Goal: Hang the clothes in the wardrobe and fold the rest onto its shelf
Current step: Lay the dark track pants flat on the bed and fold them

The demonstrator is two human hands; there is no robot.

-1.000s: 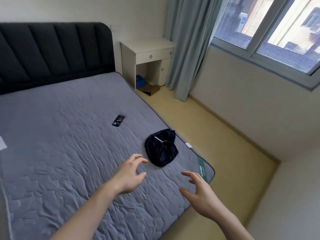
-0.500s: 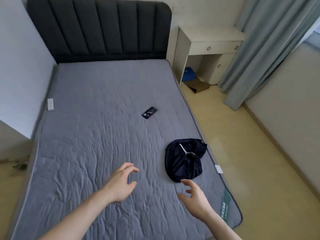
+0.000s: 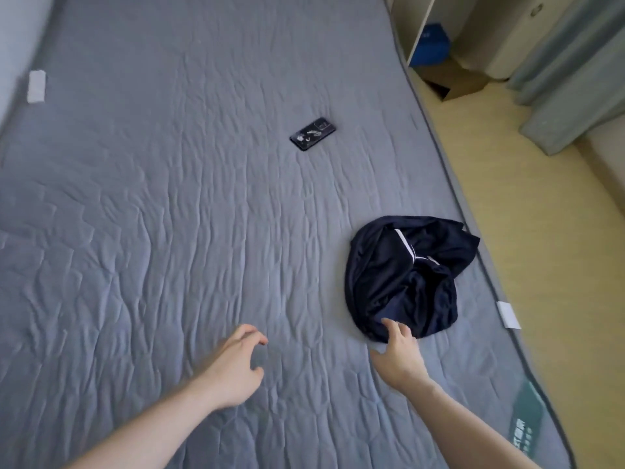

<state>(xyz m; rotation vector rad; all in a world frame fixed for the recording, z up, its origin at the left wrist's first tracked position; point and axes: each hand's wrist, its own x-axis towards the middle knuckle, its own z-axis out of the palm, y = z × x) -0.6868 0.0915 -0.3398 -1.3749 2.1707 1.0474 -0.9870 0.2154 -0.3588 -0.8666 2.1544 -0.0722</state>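
A crumpled dark navy garment [image 3: 402, 275] with thin white trim lies on the grey quilted mattress [image 3: 169, 214], close to its right edge. My right hand [image 3: 399, 357] is open, and its fingertips touch the garment's near edge without gripping it. My left hand [image 3: 233, 363] hovers open over the mattress, fingers curled, well to the left of the garment and holding nothing. No wardrobe or hangers are in view.
A black phone [image 3: 313, 133] lies on the mattress beyond the garment. To the right are the yellowish floor [image 3: 541, 214], a white bedside desk [image 3: 419, 25] with a blue item and a cardboard piece beneath it, and a grey-green curtain [image 3: 571, 69].
The view has tilted down and closer to the bed. My right hand has reached forward until its fingertips meet the garment; my left hand has stayed about where it was.
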